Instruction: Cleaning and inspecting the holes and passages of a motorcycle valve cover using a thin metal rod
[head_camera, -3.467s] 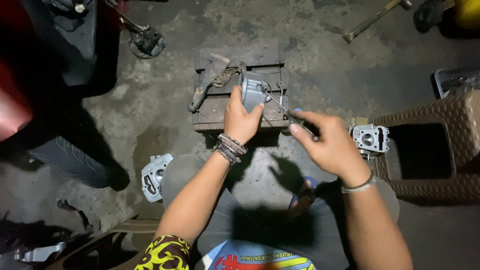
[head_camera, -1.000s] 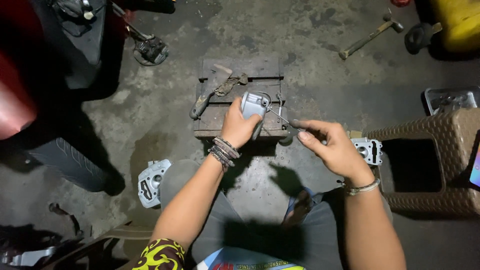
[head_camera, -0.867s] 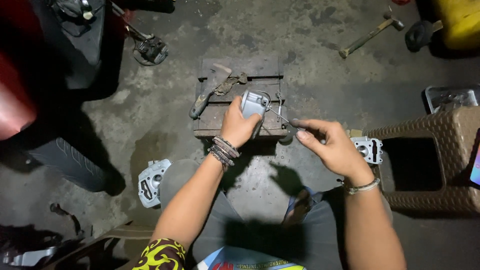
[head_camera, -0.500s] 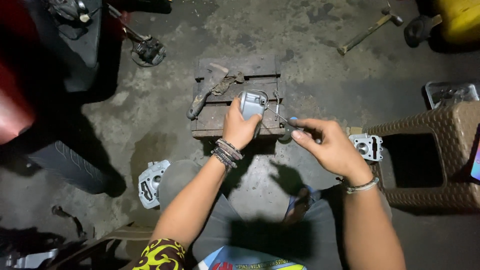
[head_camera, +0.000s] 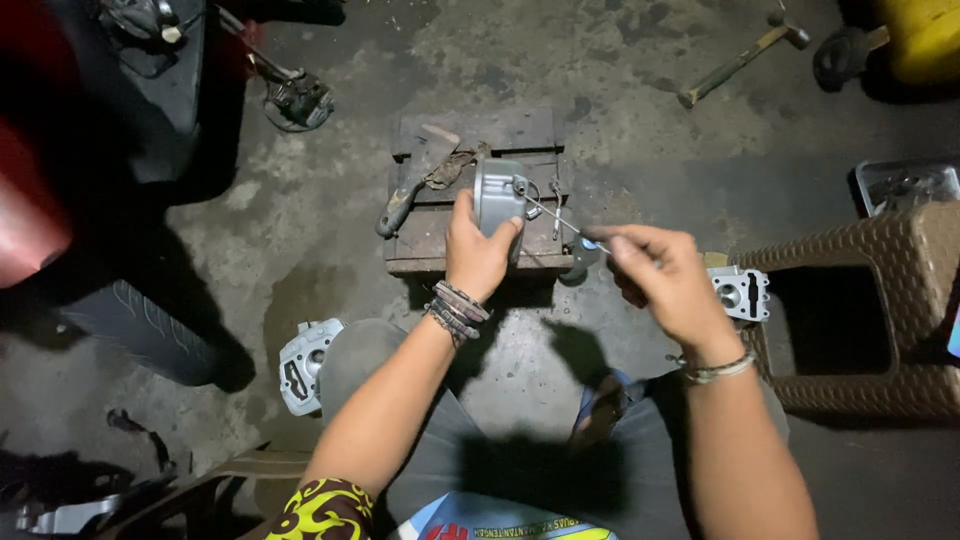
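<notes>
My left hand (head_camera: 478, 252) grips a grey metal engine part (head_camera: 497, 193) and holds it upright on a small wooden block (head_camera: 440, 250). My right hand (head_camera: 665, 280) pinches a thin metal rod (head_camera: 556, 217), whose tip reaches into the side of the part. A chisel-like tool with a dark handle (head_camera: 400, 207) and a rag lie on the block to the left of the part.
A brown wicker stool (head_camera: 880, 320) stands at the right with a metal engine casting (head_camera: 742, 292) beside it. Another grey casting (head_camera: 303, 362) lies by my left knee. A hammer (head_camera: 740, 62) lies at the top right, a tyre (head_camera: 150, 330) at the left.
My right hand has shifted slightly right and up with the rod. My left hand has kept its grip on the part and turned it a little.
</notes>
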